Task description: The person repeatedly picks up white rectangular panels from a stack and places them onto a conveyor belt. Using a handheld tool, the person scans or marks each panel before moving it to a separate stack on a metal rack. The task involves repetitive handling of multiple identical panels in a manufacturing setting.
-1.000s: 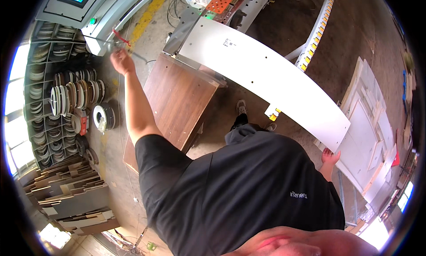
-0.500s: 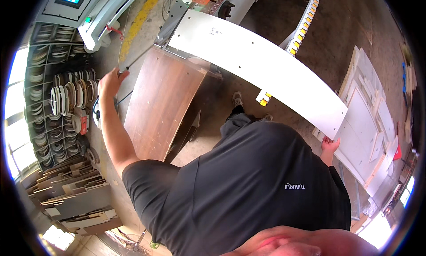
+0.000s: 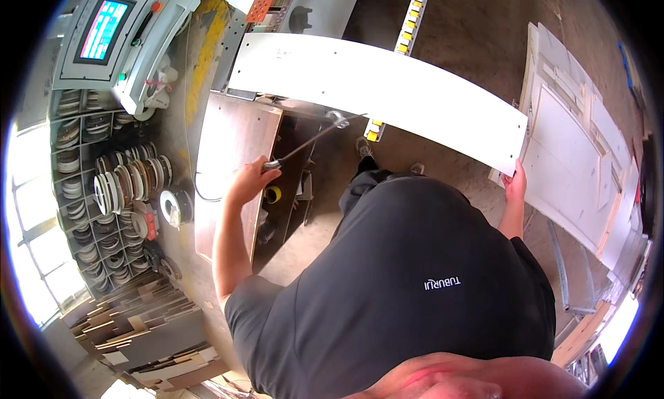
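My left hand (image 3: 247, 183) is closed around the handle of an air blow gun (image 3: 304, 145). Its long thin nozzle points up and right, toward the near edge of a long white panel (image 3: 387, 94). A thin dark hose trails from this hand over the brown wooden tabletop (image 3: 220, 146). My right hand (image 3: 514, 184) grips the panel's right end at its lower corner, fingers partly hidden by the edge. The panel curves across in front of me, with small dark holes along it, its left end on the machine bed.
A control console (image 3: 104, 35) with a lit screen stands at far left. Below it are a rack with edging rolls (image 3: 131, 181) and stacked board offcuts (image 3: 155, 326). A roller rail (image 3: 413, 18) with yellow rollers runs beneath the panel. White boards (image 3: 574, 143) lean at right.
My left hand has swung right from beyond the brown tabletop, bringing the blow gun's nozzle close to the panel. My right hand now grips the panel's corner. The whole view has shifted.
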Demonstrator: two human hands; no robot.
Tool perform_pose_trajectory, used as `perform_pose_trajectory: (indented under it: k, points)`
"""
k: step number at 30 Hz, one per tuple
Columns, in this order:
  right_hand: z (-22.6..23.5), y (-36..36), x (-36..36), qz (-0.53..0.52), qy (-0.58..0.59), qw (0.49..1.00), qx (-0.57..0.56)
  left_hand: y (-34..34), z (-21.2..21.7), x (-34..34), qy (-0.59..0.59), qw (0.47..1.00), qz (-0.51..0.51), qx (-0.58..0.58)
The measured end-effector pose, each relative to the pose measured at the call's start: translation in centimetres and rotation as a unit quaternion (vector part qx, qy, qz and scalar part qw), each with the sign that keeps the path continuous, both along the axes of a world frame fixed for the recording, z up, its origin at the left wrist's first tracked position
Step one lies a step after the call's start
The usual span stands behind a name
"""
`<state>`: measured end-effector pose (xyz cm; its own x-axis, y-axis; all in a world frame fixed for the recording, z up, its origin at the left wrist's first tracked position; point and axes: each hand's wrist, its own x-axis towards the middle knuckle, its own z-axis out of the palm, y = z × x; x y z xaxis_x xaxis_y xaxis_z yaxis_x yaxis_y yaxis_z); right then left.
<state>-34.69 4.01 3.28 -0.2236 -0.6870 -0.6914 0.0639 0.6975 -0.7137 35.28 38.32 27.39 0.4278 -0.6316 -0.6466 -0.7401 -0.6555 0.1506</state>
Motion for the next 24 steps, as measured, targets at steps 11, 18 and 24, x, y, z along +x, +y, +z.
perform_pose_trajectory:
  k: [11,18,24]
  points:
    - [0.5,-0.9,-0.6,0.045,-0.05,0.997,-0.042,-4.0,-13.9,-6.1,0.084,0.885,0.412,-0.201]
    - [1.0,-1.2,-1.4,0.043,-0.105,0.993,-0.034,-11.9,-12.4,-32.0,0.201,0.968,-0.134,-0.061]
    - [2.1,-2.4,-1.8,0.156,-0.029,0.987,-0.002,-8.0,-6.8,-28.9,0.154,0.985,-0.031,-0.066]
